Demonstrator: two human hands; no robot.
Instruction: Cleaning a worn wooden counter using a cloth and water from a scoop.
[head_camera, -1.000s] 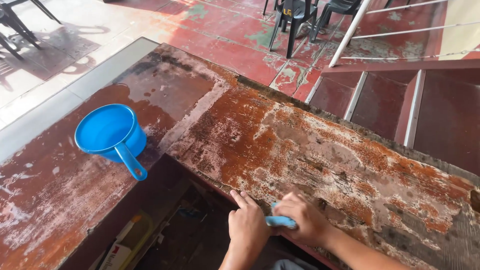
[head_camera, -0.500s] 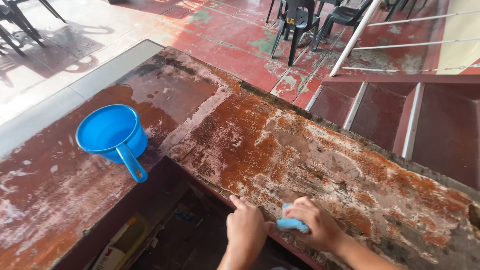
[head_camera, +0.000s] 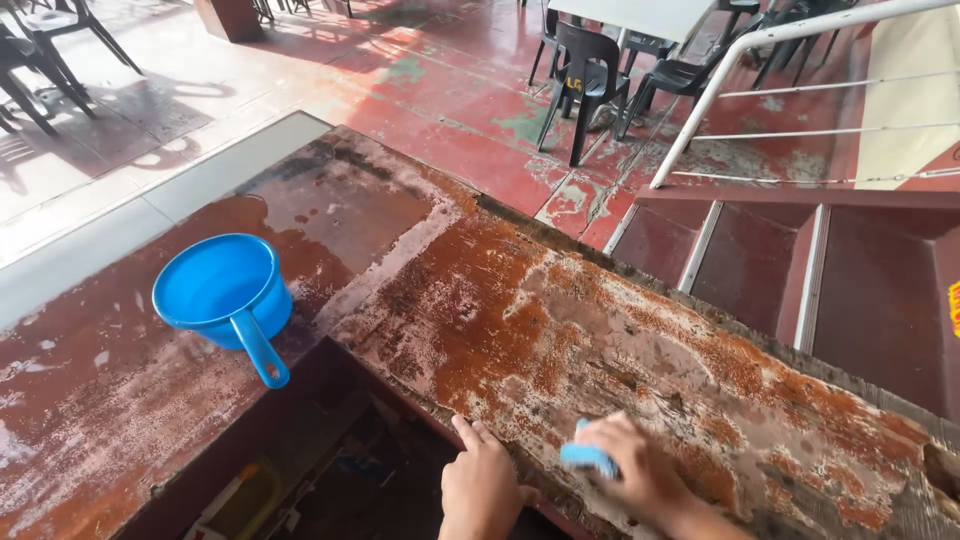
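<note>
Blue scrubber (head_camera: 588, 458) grasped in right hand (head_camera: 640, 470) on worn countertop (head_camera: 560, 330), left hand (head_camera: 482, 488) released, resting at edge

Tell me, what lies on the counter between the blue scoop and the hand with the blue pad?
Nothing: the head view shows only bare, worn reddish counter between the scoop and the right hand on the pad.

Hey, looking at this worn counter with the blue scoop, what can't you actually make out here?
- Head view: the blue thing under the right hand; fingers cover most of it, so its kind is unclear.
- Left hand: wrist cut off by the bottom edge.
- Blue scoop: its contents cannot be told.
- Items under the counter: dark and blurred.
</note>
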